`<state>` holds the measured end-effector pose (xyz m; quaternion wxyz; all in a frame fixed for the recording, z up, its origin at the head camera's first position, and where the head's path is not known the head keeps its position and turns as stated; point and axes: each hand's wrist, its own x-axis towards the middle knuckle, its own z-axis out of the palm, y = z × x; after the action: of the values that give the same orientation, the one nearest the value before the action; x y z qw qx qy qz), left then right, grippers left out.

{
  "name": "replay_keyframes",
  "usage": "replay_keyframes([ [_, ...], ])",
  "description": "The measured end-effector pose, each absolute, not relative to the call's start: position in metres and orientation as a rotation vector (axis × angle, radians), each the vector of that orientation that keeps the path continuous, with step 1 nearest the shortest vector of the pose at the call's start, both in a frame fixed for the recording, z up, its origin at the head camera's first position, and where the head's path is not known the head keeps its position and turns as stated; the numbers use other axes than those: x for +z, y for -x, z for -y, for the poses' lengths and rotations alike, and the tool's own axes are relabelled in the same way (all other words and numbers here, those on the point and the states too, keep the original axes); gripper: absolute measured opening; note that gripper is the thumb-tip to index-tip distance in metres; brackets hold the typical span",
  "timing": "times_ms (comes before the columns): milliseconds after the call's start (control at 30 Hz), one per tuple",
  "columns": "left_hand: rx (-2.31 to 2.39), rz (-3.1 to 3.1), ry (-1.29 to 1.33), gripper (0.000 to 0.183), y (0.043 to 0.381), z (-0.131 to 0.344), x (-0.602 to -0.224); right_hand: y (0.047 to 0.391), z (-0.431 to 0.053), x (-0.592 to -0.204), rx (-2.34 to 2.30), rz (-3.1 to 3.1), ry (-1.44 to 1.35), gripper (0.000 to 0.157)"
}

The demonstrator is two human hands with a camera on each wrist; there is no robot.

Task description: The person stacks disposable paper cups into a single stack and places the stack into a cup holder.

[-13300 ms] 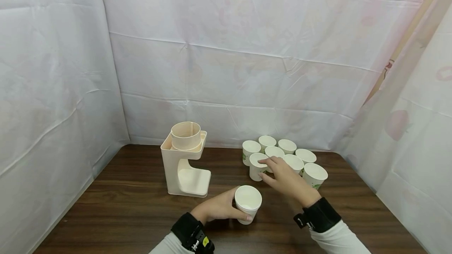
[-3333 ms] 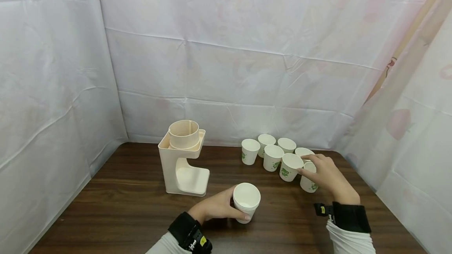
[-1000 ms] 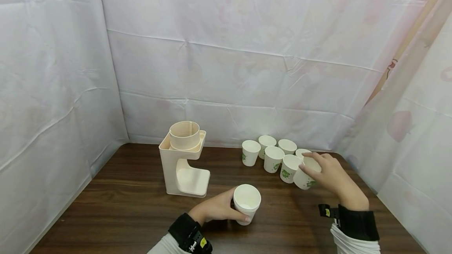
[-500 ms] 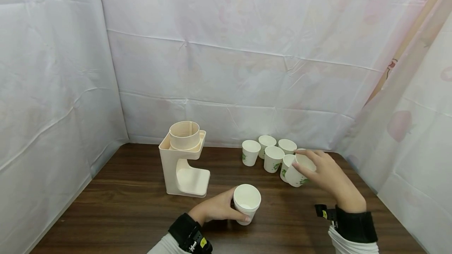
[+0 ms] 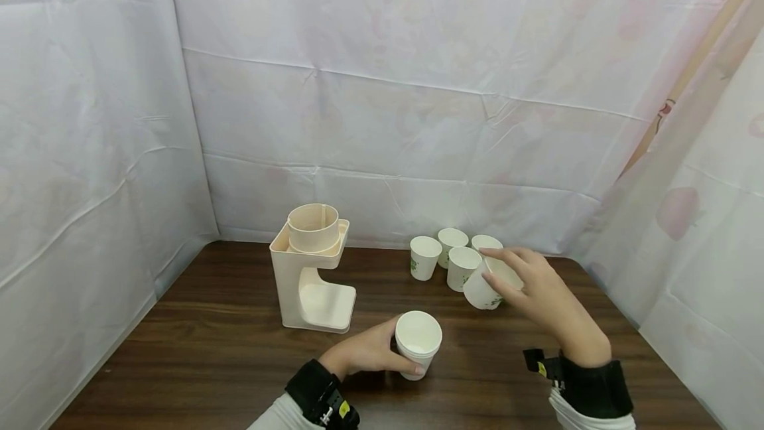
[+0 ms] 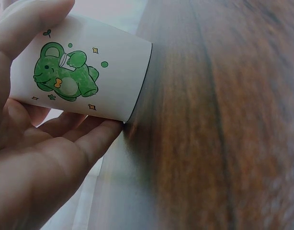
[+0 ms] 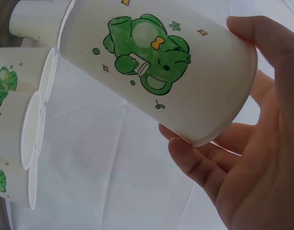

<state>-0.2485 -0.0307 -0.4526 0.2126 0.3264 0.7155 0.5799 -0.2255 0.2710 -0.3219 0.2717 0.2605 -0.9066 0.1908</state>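
Note:
A small nest of white paper cups (image 5: 418,334) stands upright on the table, and my left hand (image 5: 373,352) grips it round the side. In the left wrist view the paper cup (image 6: 108,52) shows a green bear print, with the left hand (image 6: 37,143) curled about it. To the right, my right hand (image 5: 537,290) pinches another paper cup (image 5: 479,292) near its rim. That cup is tilted, its mouth toward the palm. The right wrist view shows this cup (image 7: 152,57) between thumb and fingers of the right hand (image 7: 247,139).
Several paper cups (image 5: 424,259) stand upright behind the right hand; the raised cup and hand hide part of this group. A cream plastic stand (image 5: 292,290) with a round holder (image 5: 313,231) on top is at the left. White curtains (image 5: 382,118) enclose the wooden table (image 5: 209,363).
My right hand has carried its cup leftward in front of the standing cups, tilting it more. Compared with 13 seconds ago, fewer cups stand in the group. The left hand has stayed in place.

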Motion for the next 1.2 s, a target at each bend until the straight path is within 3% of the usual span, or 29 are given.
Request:
replay_keyframes([
  [600, 1.609, -1.979, -0.915, 0.073, 0.25, 0.031, -0.452, 0.211, -0.235, -0.314, 0.49, 2.276, -0.968, 0.048],
  [1200, 1.601, -1.904, -0.946, 0.067, 0.252, 0.031, -0.452, 0.214, -0.203, -0.332, 0.566, 2.28, -1.181, 0.044],
])
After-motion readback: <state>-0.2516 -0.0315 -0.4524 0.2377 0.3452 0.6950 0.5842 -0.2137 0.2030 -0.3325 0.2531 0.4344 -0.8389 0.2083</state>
